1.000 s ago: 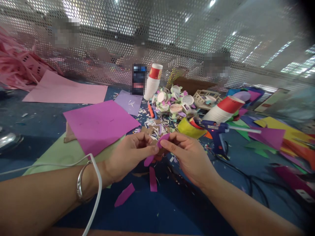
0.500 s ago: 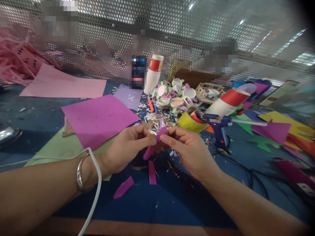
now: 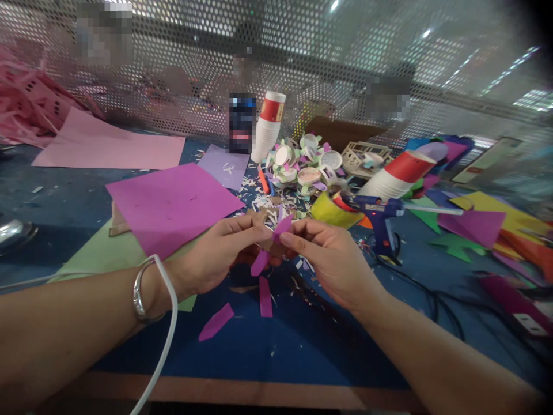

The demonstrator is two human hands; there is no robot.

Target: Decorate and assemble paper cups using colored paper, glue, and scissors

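My left hand [image 3: 220,253] and my right hand [image 3: 328,259] meet over the blue table top, fingertips pinched together on a small craft piece with magenta paper petals [image 3: 270,248]. One petal sticks up between the thumbs, another hangs down below my left fingers. Two loose magenta petal strips [image 3: 265,296] [image 3: 216,321] lie on the table just below the hands. A silver bangle [image 3: 139,291] sits on my left wrist, and a white cable [image 3: 166,323] crosses that forearm.
A magenta sheet [image 3: 173,202] lies over a green sheet [image 3: 103,253] at left, pink sheet [image 3: 108,150] behind. A blue glue gun [image 3: 380,219], yellow tape roll [image 3: 332,210], red-and-white paper cups [image 3: 397,173] [image 3: 268,124] and a pile of round craft pieces [image 3: 302,167] stand behind the hands. Perforated screen [image 3: 302,69] at back.
The hands stay pinched on the magenta piece and have shifted slightly up and left in the picture as the view tilted down; my left fingers have stretched further over the piece.
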